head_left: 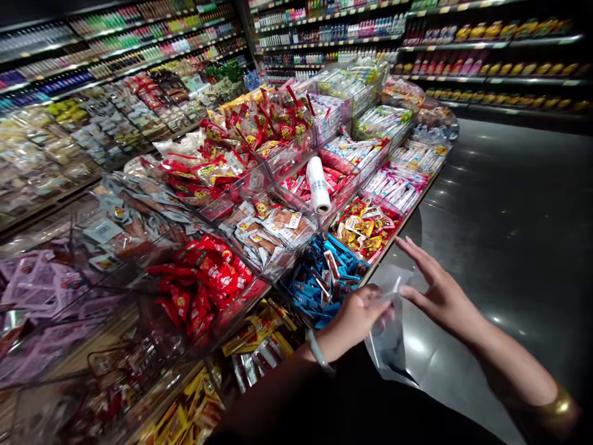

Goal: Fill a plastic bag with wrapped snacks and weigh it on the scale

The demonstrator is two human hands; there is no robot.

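Observation:
A clear plastic bag (388,334) hangs in front of me, pinched near its top by my left hand (356,318). The bag is thin and see-through, and nothing shows inside it. My right hand (433,293) is beside the bag's upper edge with fingers stretched out and thumb apart; whether the thumb touches the plastic I cannot tell. Close beyond my left hand lies a bin of blue snack packets (319,278). A white roll of plastic bags (318,185) rests on a bin of red packets (296,185).
Clear-walled bins of packaged snacks cover the stepped display, including red packets (208,284), white-and-brown packets (273,232) and yellow packets (364,225). Grey floor (500,228) runs along the right. Stocked shelves (491,43) line the back.

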